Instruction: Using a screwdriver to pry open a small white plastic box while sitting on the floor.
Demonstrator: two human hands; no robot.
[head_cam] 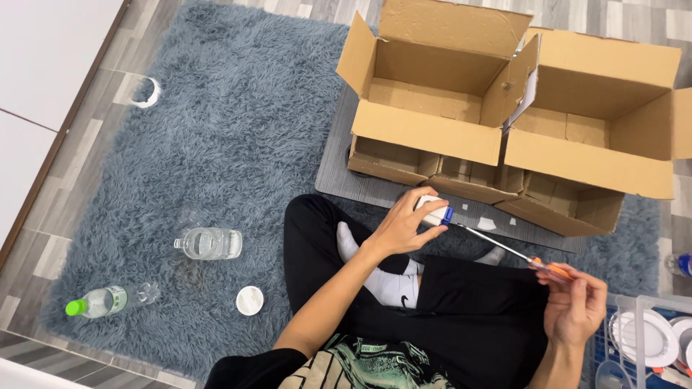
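Right hand (573,306) pinches the screwdriver (504,248), tip up-left into the left hand's (404,223) gripped white device (435,213).

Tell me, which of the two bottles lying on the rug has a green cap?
The bottle nearer the rug's edge, lower left, has the bright green cap. The other, the short clear bottle, shows no coloured cap and lies closer to the person's knee.

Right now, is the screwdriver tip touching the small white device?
Touching: the head view shows the screwdriver, held by the right hand, meeting the blue end of the small white device in the left hand.
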